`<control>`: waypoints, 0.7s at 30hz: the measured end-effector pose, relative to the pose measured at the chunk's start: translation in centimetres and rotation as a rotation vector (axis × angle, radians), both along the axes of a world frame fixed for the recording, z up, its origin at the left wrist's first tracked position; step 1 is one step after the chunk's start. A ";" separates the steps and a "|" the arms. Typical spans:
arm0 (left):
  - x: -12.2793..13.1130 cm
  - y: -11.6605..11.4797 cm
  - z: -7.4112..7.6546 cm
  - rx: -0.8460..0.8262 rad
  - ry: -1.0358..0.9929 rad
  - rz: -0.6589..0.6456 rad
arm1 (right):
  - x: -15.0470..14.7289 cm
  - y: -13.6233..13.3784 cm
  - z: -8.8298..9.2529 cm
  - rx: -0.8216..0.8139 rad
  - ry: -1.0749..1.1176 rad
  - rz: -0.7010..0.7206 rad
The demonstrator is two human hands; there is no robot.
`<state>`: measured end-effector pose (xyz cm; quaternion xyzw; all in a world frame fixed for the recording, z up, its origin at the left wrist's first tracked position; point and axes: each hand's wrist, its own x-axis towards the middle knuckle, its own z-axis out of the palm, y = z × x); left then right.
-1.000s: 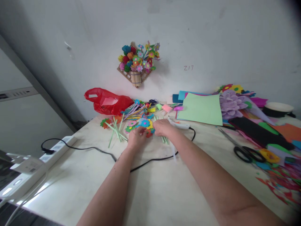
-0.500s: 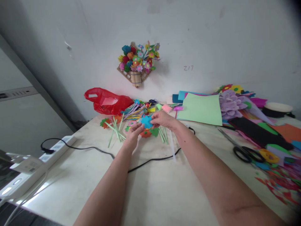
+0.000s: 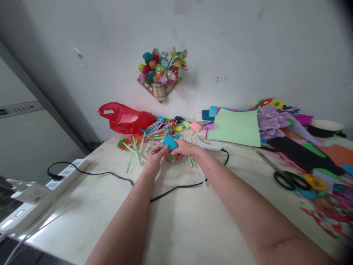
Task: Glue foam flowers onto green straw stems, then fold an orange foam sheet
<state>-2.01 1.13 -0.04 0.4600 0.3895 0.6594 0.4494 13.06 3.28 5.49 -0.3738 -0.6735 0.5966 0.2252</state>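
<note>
A blue flower-shaped cutout [image 3: 170,142] is held up over the middle of the table. My left hand [image 3: 156,155] pinches its left edge between thumb and fingers. On the other side my right hand [image 3: 184,149] has its fingers closed at the right edge of the same cutout. Beneath the hands, partly hidden, lie orange and green cutouts [image 3: 170,158]. Light green strips [image 3: 135,150] rest to the left, and more are partly covered by my right hand. A white glue gun [image 3: 209,146] lies just beyond my right wrist.
A black cord [image 3: 176,188] crosses the table from the power strip [image 3: 68,173]. Scissors [image 3: 284,173], a black phone-like slab [image 3: 305,154], foam sheets [image 3: 237,127] and scraps [image 3: 328,215] lie right. A red plastic bag [image 3: 125,119] sits at the back; a flower basket [image 3: 159,92] hangs above.
My right hand has moved down and slightly left, uncovering the glue gun. The blue cutout has shifted a little left and tilted. My left hand has barely moved.
</note>
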 end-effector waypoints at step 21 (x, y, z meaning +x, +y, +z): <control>0.0 -0.1 1.1 -0.008 -0.301 0.123 | 0.0 1.4 -0.8 0.318 -0.153 -0.211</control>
